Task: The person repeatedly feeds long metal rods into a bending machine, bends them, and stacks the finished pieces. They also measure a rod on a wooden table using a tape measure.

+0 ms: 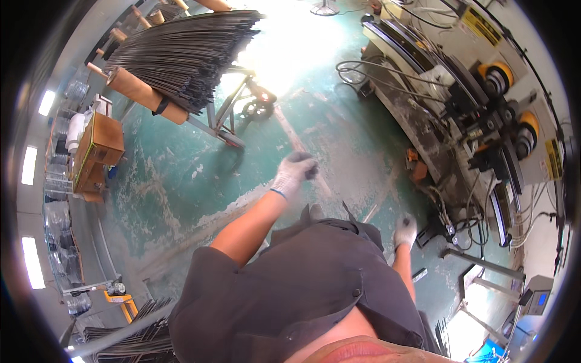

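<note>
My left hand (295, 172), in a white knit glove with dark fingertips, is held out in front of my body above the green floor. Its fingers curl inward, and nothing shows in them. On the other side my right hand (406, 232), gloved the same way, hangs beside my hip, slightly blurred. Those fingers also look curled, with no object visible. The machine along the right wall is the nearest thing to it, and the hand appears apart from it. A dark short-sleeved shirt (302, 272) covers my torso.
At the far left a wheeled rack with brown padded rollers (145, 94) carries a thick stack of long dark strips (181, 57). Cardboard boxes (100, 148) stand by the left wall. A long machine (448, 109) with cables lines the right. More strips (130, 336) lie behind me at lower left.
</note>
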Demonstrator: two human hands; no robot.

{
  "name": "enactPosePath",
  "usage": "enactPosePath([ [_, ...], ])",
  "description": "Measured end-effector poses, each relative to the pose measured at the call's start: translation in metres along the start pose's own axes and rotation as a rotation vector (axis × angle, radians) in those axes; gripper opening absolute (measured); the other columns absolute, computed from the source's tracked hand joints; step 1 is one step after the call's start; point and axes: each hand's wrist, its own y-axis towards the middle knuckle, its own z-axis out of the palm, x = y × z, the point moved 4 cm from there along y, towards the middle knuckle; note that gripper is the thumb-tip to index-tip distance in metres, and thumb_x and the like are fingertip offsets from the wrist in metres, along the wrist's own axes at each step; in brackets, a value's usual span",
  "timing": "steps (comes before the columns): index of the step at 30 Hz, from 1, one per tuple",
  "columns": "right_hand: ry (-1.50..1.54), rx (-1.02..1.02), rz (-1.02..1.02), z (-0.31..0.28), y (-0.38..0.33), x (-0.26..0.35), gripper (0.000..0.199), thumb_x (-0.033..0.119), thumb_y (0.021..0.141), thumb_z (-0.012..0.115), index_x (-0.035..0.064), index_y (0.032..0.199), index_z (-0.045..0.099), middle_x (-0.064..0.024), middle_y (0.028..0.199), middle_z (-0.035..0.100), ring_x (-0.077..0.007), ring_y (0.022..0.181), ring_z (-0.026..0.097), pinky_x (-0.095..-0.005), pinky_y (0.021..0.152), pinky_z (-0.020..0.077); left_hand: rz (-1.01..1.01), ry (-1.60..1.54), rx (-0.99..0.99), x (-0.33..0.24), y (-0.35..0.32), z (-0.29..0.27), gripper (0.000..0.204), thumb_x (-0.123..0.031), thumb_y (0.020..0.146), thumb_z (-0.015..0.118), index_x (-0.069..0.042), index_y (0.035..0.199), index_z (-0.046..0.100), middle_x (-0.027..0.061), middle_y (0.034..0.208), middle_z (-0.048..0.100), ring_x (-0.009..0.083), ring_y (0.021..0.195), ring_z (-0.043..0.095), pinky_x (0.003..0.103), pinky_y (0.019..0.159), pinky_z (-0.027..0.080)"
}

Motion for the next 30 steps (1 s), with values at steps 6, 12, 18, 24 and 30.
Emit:
enactPosePath([
  [6, 0.016, 0.098, -0.672, 0.035, 0.018, 0.389, 0.053, 0.028, 0.09, 0.079, 0.0055, 0.136, 0.065, -0.02, 0.118, 0.074, -0.0323, 0.108, 0.072, -0.0405, 0.094, 0.0548, 0.54, -0.011, -0.246, -0.155, 0.053, -0.118, 0.022, -0.004, 0.097, 0.067, 0.001, 0.118, 0.066, 0.0108, 0.1, 0.075, 0.018, 0.087, 0.072, 0.034, 0.08, 0.06],
  [12, -0.145, 0.259, -1.205, 0.156, -0.04, 0.66, 0.056, 0.027, 0.088, 0.084, 0.0013, 0.132, 0.063, -0.0214, 0.116, 0.074, -0.0346, 0.107, 0.073, -0.0417, 0.097, 0.0563, 0.761, 0.006, -0.572, -0.271, 0.103, -0.224, 0.016, 0.0, 0.098, 0.063, 0.003, 0.114, 0.066, 0.0103, 0.102, 0.074, 0.0161, 0.092, 0.07, 0.03, 0.086, 0.059],
  [18, -0.383, 0.296, -1.405, 0.309, -0.074, 0.86, 0.072, 0.053, 0.087, 0.082, -0.0046, 0.126, 0.063, -0.0268, 0.132, 0.066, -0.0386, 0.122, 0.065, -0.0439, 0.102, 0.0539, 0.633, -0.106, -0.659, -0.324, 0.153, -0.292, 0.017, 0.002, 0.098, 0.061, 0.005, 0.115, 0.064, 0.0131, 0.102, 0.074, 0.0174, 0.087, 0.072, 0.03, 0.084, 0.059],
  [24, -0.604, 0.337, -1.39, 0.389, -0.111, 0.914, 0.064, 0.059, 0.091, 0.072, -0.0003, 0.115, 0.078, -0.0249, 0.118, 0.075, -0.0376, 0.116, 0.071, -0.0446, 0.101, 0.0547, 0.602, -0.198, -0.67, -0.316, 0.169, -0.327, 0.024, -0.002, 0.099, 0.063, 0.004, 0.123, 0.06, 0.0133, 0.103, 0.073, 0.0186, 0.085, 0.072, 0.032, 0.078, 0.062],
  [30, -0.645, 0.544, -1.373, 0.398, -0.113, 0.932, 0.044, 0.04, 0.09, 0.071, 0.0015, 0.111, 0.08, -0.0238, 0.111, 0.077, -0.0389, 0.106, 0.075, -0.0442, 0.094, 0.0585, 0.438, -0.182, -0.577, -0.338, 0.182, -0.33, 0.022, -0.008, 0.101, 0.064, 0.001, 0.12, 0.062, 0.0124, 0.104, 0.073, 0.017, 0.082, 0.071, 0.03, 0.075, 0.061],
])
